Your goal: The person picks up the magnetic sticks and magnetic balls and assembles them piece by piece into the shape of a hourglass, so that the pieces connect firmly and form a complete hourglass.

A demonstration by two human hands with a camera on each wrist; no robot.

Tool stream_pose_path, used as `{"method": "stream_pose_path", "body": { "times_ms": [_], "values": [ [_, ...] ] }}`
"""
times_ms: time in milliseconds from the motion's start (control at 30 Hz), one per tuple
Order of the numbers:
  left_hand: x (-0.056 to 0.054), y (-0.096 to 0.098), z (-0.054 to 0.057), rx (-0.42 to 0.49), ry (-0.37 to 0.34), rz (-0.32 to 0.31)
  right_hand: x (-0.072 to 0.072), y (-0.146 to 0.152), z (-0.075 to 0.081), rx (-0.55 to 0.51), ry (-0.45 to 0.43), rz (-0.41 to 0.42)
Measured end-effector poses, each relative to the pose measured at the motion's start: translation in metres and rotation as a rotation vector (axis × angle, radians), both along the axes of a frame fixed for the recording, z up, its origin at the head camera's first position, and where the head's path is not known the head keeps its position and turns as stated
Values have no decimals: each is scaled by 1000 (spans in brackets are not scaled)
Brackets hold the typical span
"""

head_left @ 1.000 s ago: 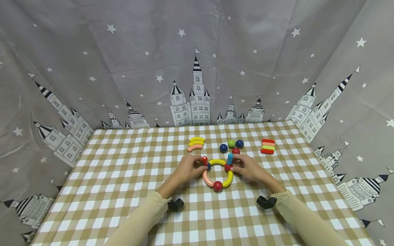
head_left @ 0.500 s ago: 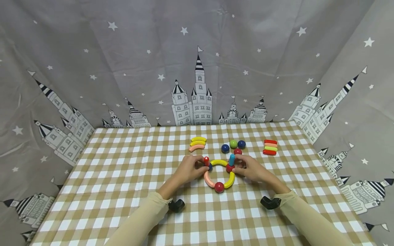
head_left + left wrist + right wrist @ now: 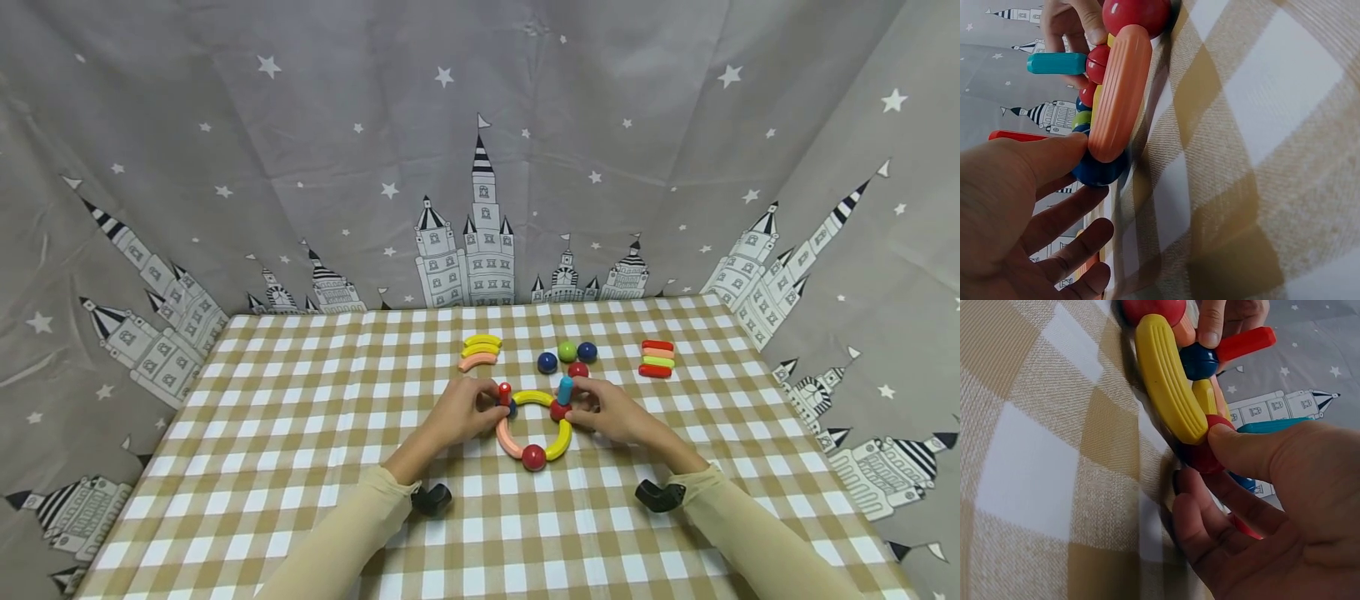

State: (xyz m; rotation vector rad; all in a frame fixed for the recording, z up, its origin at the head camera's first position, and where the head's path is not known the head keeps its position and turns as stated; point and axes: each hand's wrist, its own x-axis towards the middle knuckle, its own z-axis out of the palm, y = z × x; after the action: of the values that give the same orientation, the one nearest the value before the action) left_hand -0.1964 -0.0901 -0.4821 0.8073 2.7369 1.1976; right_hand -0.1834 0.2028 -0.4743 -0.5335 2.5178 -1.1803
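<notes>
On the checked cloth, curved sticks and balls form a ring: a yellow curved stick [image 3: 534, 397] at the far side, another yellow curved stick [image 3: 1169, 378] at right, a peach curved stick [image 3: 1121, 94] at left, and a red ball [image 3: 534, 457] in front. My left hand [image 3: 459, 414] pinches the dark blue ball [image 3: 1099, 170] at the ring's left corner, from which a red stick [image 3: 505, 394] stands up. At the right corner my right hand [image 3: 617, 414] pinches another red ball [image 3: 1200, 456], topped by an upright teal stick [image 3: 565, 390].
Behind the ring lie loose balls, among them a green ball [image 3: 567, 352] and a dark blue ball [image 3: 547, 362]. Curved sticks [image 3: 480, 352] are grouped at back left, short straight sticks [image 3: 657, 358] at back right. A grey castle-print curtain [image 3: 337, 167] hangs behind the table.
The head view has shifted slightly. Both hands keep their hold on the two corner balls, and the ring shows no clear change.
</notes>
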Motion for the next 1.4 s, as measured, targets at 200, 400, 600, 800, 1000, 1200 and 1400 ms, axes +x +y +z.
{"method": "stream_pose_path", "body": {
  "times_ms": [200,400,600,800,1000,1200,1400],
  "values": [
    [2,0,-4,11,-9,3,4,8,6,-6,54,14],
    [2,1,-6,-5,-12,13,7,27,18,-3,179,-11],
    [2,1,-6,-21,-20,25,8,54,29,20,305,-84],
    [3,0,-5,-22,-15,28,8,79,32,7,425,-128],
    [3,0,-6,-20,-35,34,7,94,31,15,459,-158],
    [3,-1,-6,-23,-35,39,2,104,24,62,442,-223],
    [2,-1,-5,-12,-7,29,-7,111,12,70,468,-262]
  ]
}}
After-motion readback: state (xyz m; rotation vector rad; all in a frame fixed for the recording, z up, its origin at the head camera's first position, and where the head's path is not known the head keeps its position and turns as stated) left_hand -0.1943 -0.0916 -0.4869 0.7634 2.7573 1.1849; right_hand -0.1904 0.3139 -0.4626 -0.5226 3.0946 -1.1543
